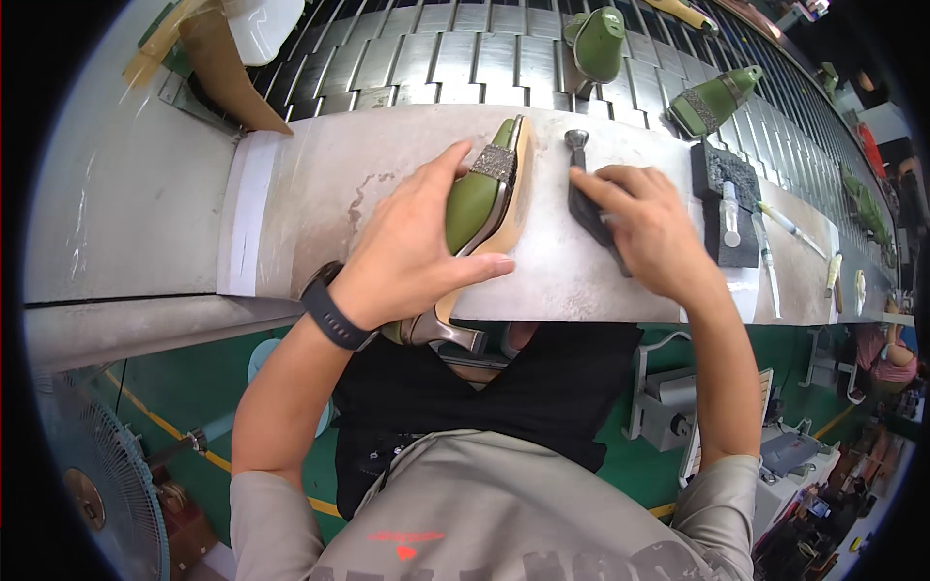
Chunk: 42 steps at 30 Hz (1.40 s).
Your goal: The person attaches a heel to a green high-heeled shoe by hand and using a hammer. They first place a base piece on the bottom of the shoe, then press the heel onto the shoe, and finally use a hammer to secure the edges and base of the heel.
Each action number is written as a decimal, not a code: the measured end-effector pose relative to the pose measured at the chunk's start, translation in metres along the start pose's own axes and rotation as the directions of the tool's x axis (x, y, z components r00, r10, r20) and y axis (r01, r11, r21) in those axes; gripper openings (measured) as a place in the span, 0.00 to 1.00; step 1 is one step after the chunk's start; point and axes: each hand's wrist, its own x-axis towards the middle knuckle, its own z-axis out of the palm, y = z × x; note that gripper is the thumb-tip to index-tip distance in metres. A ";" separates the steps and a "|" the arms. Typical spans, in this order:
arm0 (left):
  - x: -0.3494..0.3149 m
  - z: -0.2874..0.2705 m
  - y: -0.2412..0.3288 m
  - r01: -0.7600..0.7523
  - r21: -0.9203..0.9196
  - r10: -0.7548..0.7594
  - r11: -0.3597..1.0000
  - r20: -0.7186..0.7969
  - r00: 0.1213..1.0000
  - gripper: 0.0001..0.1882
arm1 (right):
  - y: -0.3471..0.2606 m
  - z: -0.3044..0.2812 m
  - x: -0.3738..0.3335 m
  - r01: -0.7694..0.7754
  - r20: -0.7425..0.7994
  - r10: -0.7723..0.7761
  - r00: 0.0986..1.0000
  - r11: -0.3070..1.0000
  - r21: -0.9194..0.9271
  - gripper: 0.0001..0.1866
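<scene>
A green high-heeled shoe point(472, 210) lies on its side on the worktop, its tan sole facing right. A glittery band crosses it near the toe, and its metallic heel reaches past the front edge of the worktop. My left hand point(407, 237) grips it from the left, with the thumb stretched across near the heel end and some fingers hidden behind. To its right lies a hammer point(586, 208) with a round metal head and dark handle, head pointing away from me. My right hand point(659, 228), slightly blurred, has its fingers on the handle.
Beyond the worktop point(320, 194) runs a slatted metal conveyor point(426, 63) carrying green shoes point(599, 46). At right, a black block point(727, 194) holds a small clear bottle point(729, 215), beside syringes point(792, 229). A cardboard piece point(228, 68) stands far left; a fan point(102, 484) stands below left.
</scene>
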 end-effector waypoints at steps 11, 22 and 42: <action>0.020 0.003 0.011 0.089 -0.016 -0.084 0.996 0.180 0.980 0.59 | -0.054 0.020 -0.010 -0.222 -0.118 0.387 0.915 0.724 0.653 0.14; 0.026 0.006 0.006 0.007 0.004 -0.008 1.000 0.171 0.985 0.61 | -0.065 0.027 0.010 -0.012 -0.075 0.494 0.866 0.171 0.985 0.15; 0.026 0.003 0.000 0.008 -0.043 0.000 0.999 0.180 0.984 0.62 | -0.029 -0.018 0.095 -0.346 0.118 0.530 0.840 0.355 0.869 0.12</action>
